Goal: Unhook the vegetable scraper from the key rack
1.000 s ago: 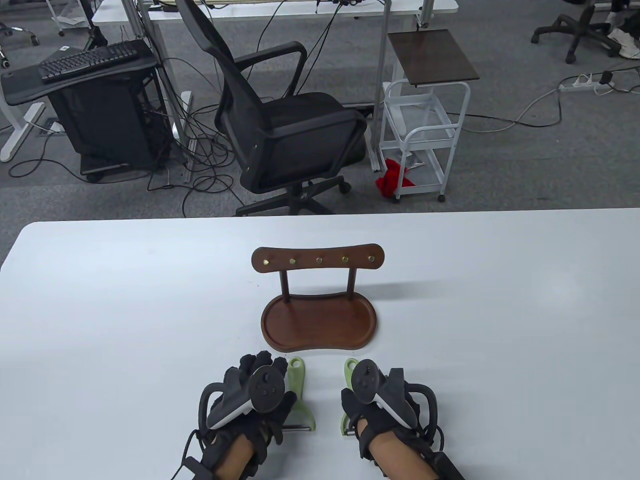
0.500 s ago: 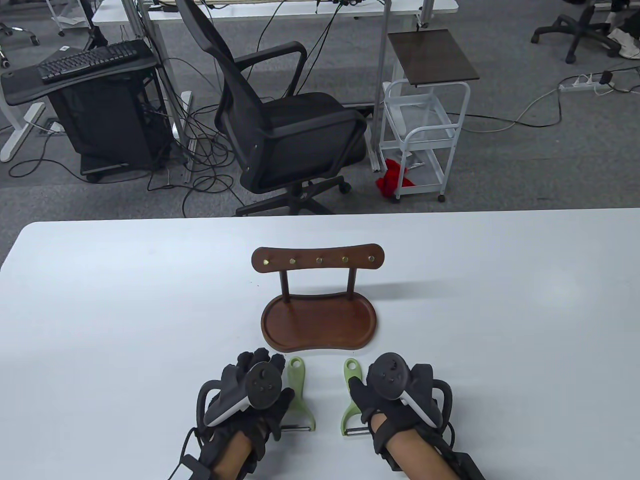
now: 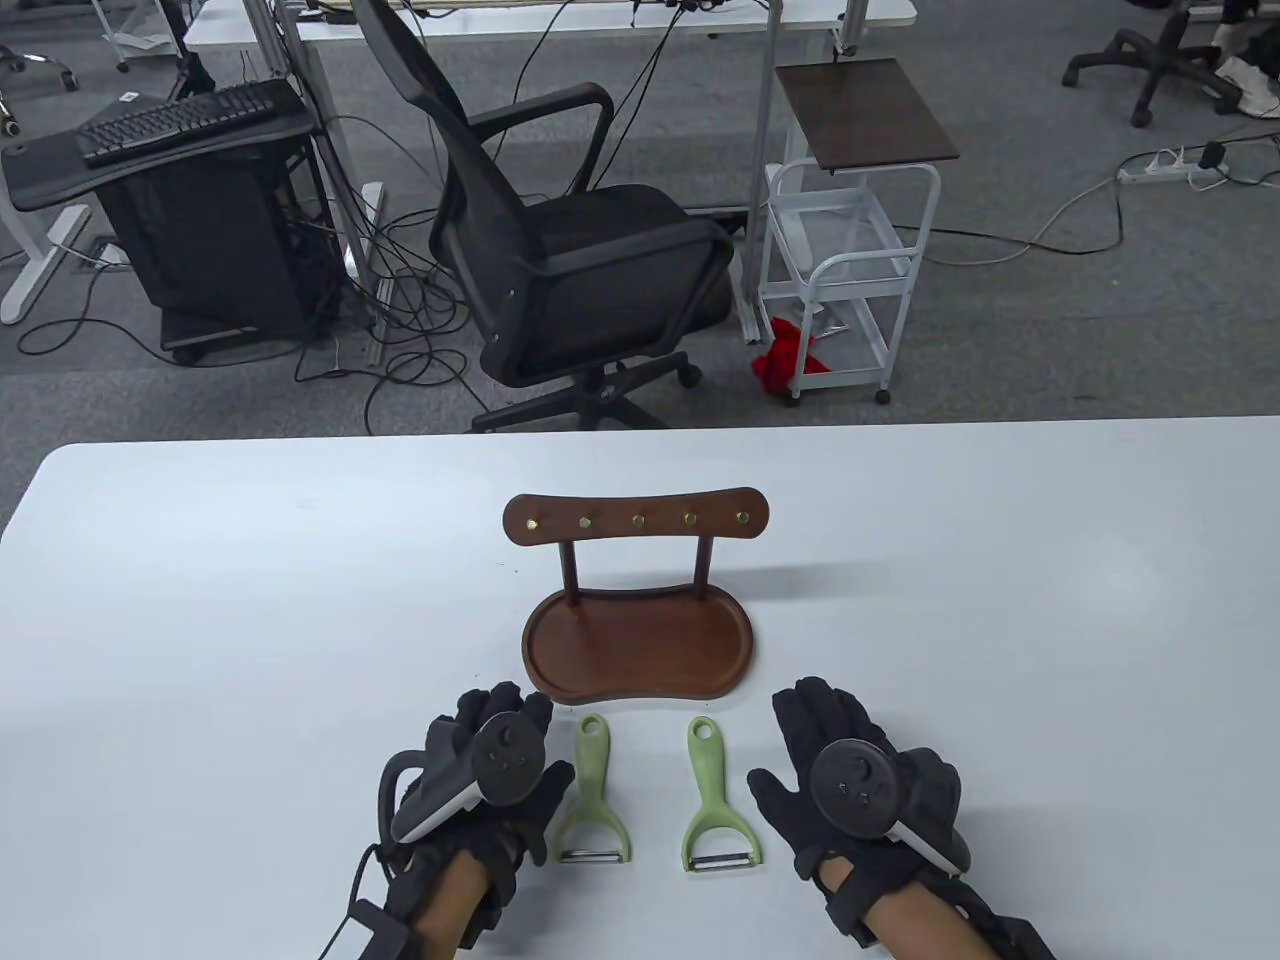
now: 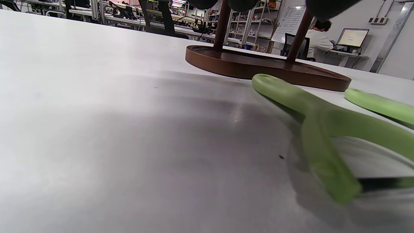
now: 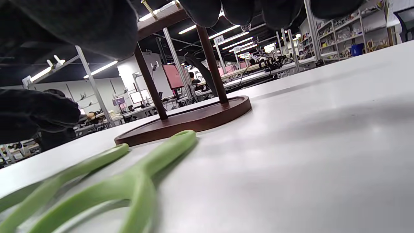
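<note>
**Mia:** So where are the peelers?

**Ben:** Both are off the hooks. The left pale green plastic peeler with a metal blade and the right pale green plastic peeler just like it lie flat on the white counter, side by side but not touching. They are just in front of the dark brown wooden key rack with a curved tray base. Its five little brass hooks have nothing on them.

**Mia:** What are the hands doing?

**Ben:** The left hand sits just to the left of the left peeler. Its fingers look curled and hold nothing. I can't tell if its thumb touches the peeler. The right hand lies flat on the counter, to the right of the right peeler and apart from it. Its fingers are spread wide and hold nothing.

**Mia:** So is the job done?

**Ben:** I think so. Nothing hangs on the rack.

**Mia:** How do you end it well?

**Ben:** I'd pull the hands back slowly, out to the sides, so they don't bump a peeler or push the rack. The blades point toward the person, so keep the hands off those ends.
</note>
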`<state>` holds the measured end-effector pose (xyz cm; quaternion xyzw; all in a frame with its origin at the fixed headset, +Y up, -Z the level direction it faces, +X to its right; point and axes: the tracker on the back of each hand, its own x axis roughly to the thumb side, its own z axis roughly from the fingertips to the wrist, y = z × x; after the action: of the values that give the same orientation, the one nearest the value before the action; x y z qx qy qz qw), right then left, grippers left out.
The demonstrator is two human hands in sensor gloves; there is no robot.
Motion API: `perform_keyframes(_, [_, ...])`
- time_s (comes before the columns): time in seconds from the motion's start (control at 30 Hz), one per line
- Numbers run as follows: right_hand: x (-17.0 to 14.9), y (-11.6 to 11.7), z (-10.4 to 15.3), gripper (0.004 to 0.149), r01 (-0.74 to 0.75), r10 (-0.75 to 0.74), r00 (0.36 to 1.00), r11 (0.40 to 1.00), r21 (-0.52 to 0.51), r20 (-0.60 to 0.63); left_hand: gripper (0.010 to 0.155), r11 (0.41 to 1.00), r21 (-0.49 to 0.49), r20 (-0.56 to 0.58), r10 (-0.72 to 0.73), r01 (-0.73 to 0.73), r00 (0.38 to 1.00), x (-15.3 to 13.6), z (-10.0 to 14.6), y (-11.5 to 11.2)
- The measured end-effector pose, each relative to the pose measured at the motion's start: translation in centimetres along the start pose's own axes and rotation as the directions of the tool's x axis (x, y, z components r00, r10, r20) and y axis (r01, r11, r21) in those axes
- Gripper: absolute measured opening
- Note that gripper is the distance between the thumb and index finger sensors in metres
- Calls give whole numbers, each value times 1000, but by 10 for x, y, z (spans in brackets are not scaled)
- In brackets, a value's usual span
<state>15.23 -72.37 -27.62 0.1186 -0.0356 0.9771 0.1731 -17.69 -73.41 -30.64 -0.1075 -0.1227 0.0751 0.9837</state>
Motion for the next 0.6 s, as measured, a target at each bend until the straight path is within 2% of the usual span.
perform_keyframes(0.3, [6, 8, 0, 75, -19, 17, 999, 998, 60, 45, 77, 1000, 22, 13, -8, 8, 1000, 2, 1, 1])
perform_keyframes(0.6, [10, 11, 2, 74, -15, 12, 999, 997, 71, 53, 76, 1000, 5, 12, -28, 28, 1000, 2, 3, 1])
